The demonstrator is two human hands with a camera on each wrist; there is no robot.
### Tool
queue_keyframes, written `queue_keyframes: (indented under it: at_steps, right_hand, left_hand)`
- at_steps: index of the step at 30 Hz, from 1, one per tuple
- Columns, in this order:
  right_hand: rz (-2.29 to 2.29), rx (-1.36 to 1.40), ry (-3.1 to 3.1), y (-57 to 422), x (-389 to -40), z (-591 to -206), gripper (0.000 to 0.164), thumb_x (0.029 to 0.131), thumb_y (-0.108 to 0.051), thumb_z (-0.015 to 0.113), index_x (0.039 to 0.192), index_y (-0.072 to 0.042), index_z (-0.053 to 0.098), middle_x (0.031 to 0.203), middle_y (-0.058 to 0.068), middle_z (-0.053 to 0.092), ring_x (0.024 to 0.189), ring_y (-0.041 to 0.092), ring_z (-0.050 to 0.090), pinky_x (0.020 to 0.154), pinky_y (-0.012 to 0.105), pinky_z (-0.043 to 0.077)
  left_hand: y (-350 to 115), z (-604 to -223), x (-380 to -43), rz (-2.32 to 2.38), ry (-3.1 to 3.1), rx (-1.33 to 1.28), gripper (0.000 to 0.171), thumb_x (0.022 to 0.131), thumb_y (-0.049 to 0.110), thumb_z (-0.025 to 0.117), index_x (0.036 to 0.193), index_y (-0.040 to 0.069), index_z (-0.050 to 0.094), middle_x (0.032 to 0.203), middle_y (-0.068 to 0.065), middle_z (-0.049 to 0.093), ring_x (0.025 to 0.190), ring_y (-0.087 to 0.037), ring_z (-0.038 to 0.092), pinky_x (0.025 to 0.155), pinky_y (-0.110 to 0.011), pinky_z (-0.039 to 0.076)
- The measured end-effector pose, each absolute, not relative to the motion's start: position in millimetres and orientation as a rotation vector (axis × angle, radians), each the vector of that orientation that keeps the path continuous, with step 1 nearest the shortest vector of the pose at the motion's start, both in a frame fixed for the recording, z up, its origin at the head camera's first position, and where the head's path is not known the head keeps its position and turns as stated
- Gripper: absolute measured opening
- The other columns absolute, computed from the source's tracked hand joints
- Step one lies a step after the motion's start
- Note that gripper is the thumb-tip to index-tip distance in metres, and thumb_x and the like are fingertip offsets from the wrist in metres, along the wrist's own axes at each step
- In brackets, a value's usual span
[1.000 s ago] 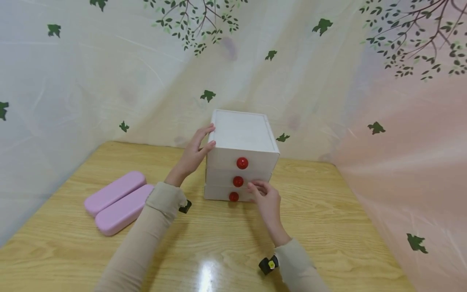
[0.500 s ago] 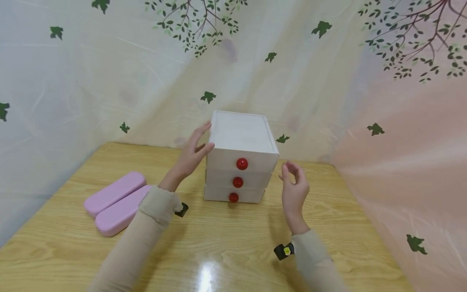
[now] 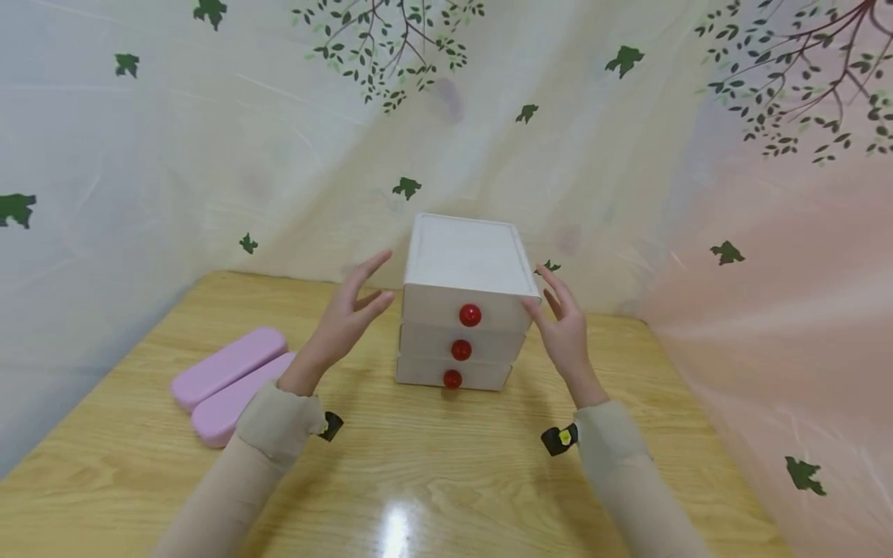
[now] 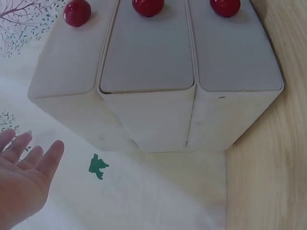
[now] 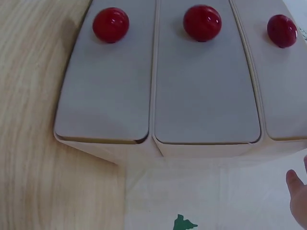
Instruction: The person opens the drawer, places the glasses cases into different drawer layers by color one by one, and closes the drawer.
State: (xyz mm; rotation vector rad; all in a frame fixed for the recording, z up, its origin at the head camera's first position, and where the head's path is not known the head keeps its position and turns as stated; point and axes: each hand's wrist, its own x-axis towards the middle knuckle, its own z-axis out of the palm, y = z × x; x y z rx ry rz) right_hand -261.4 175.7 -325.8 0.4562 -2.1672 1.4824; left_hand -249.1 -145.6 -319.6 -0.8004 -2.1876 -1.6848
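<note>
A small white drawer unit (image 3: 469, 256) stands on the wooden table, with three drawers stacked, each with a round red knob. The top knob (image 3: 470, 315), middle knob (image 3: 461, 350) and bottom knob (image 3: 453, 379) face me. All three drawer fronts look flush in both wrist views. My left hand (image 3: 340, 324) hovers left of the unit, fingers extended and apart from it, holding nothing. On the other side, my right hand (image 3: 563, 335) is by the unit's top right corner, thumb and fingers spread. Whether the right thumb touches that corner I cannot tell. Only part of this hand shows in the right wrist view.
Two long pink cases (image 3: 229, 364) lie side by side on the left of the table (image 3: 446, 473). Behind the table hangs a pale curtain (image 3: 321, 170) printed with leaves and branches.
My right hand has left the lower drawer fronts, swung right, then risen to the unit's top right corner. My left hand has come off the unit's left side and drawn back left.
</note>
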Motion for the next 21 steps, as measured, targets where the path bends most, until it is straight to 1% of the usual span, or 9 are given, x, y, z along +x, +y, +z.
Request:
queue_keyframes:
  at_steps: [2, 6, 10, 12, 14, 16, 18, 21]
  right_hand:
    - [1.491, 0.473, -2.202, 177.9, -265.8, -323.0, 0.055, 0.094, -0.011, 0.063, 0.145, -0.010, 0.045, 0.153, 0.008, 0.040, 0.145, 0.021, 0.031, 0.118, 0.043, 0.029]
    - [1.531, 0.535, -2.277, 182.6, -274.8, -319.5, 0.054, 0.095, -0.011, 0.061, 0.146, -0.009, 0.043, 0.155, 0.009, 0.037, 0.147, 0.022, 0.027, 0.120, 0.044, 0.024]
    - [1.574, 0.615, -2.305, 186.8, -282.2, -320.1, 0.055, 0.095, -0.008, 0.060, 0.147, -0.007, 0.041, 0.157, 0.011, 0.033, 0.149, 0.024, 0.022, 0.121, 0.047, 0.019]
    - [1.597, 0.623, -2.301, 188.1, -284.4, -321.5, 0.056, 0.095, -0.007, 0.060, 0.147, -0.006, 0.040, 0.157, 0.011, 0.032, 0.149, 0.023, 0.021, 0.121, 0.048, 0.019]
    - [1.616, 0.613, -2.299, 188.5, -285.7, -323.1, 0.055, 0.095, -0.007, 0.060, 0.147, -0.006, 0.040, 0.158, 0.009, 0.032, 0.149, 0.022, 0.021, 0.119, 0.046, 0.023]
    - [1.629, 0.590, -2.296, 187.8, -286.2, -324.4, 0.055, 0.095, -0.009, 0.060, 0.147, -0.008, 0.042, 0.158, 0.007, 0.031, 0.149, 0.020, 0.022, 0.117, 0.039, 0.030]
    - [1.637, 0.569, -2.293, 186.3, -286.9, -325.7, 0.054, 0.095, -0.012, 0.061, 0.146, -0.009, 0.043, 0.158, 0.004, 0.032, 0.149, 0.018, 0.023, 0.112, 0.028, 0.037]
    - [1.645, 0.546, -2.278, 183.2, -287.2, -327.3, 0.052, 0.095, -0.015, 0.061, 0.145, -0.009, 0.045, 0.158, 0.003, 0.033, 0.148, 0.017, 0.024, 0.103, 0.015, 0.040]
  left_hand:
    - [-146.0, -321.1, -244.3, -1.690, -2.194, -0.811, 0.059, 0.097, 0.005, 0.053, 0.151, 0.007, 0.030, 0.159, -0.009, 0.028, 0.148, -0.028, 0.022, 0.109, -0.054, 0.038]
    - [-150.2, -325.5, -234.6, -1.682, -2.239, -0.787, 0.060, 0.097, 0.006, 0.055, 0.151, 0.007, 0.031, 0.155, -0.014, 0.036, 0.144, -0.030, 0.031, 0.107, -0.053, 0.042]
    - [-157.8, -332.2, -226.8, -1.653, -2.302, -0.736, 0.058, 0.097, 0.008, 0.056, 0.150, 0.009, 0.033, 0.147, -0.018, 0.045, 0.138, -0.034, 0.041, 0.103, -0.055, 0.044]
    - [-160.5, -335.4, -223.1, -1.634, -2.340, -0.720, 0.056, 0.097, 0.011, 0.057, 0.149, 0.009, 0.036, 0.144, -0.018, 0.049, 0.134, -0.035, 0.045, 0.102, -0.057, 0.044]
    - [-161.8, -338.7, -219.6, -1.633, -2.371, -0.722, 0.053, 0.097, 0.013, 0.057, 0.147, 0.008, 0.039, 0.141, -0.018, 0.052, 0.130, -0.037, 0.049, 0.101, -0.057, 0.045]
    - [-161.5, -342.6, -217.0, -1.638, -2.391, -0.734, 0.050, 0.097, 0.013, 0.057, 0.145, 0.006, 0.042, 0.138, -0.018, 0.055, 0.127, -0.037, 0.053, 0.100, -0.055, 0.047]
    - [-159.7, -346.9, -215.3, -1.658, -2.398, -0.742, 0.046, 0.097, 0.012, 0.057, 0.142, 0.004, 0.046, 0.133, -0.019, 0.058, 0.122, -0.036, 0.057, 0.098, -0.051, 0.050]
    - [-154.5, -353.8, -214.6, -1.683, -2.403, -0.757, 0.041, 0.097, 0.011, 0.057, 0.136, 0.000, 0.050, 0.124, -0.022, 0.063, 0.115, -0.035, 0.061, 0.094, -0.039, 0.053]
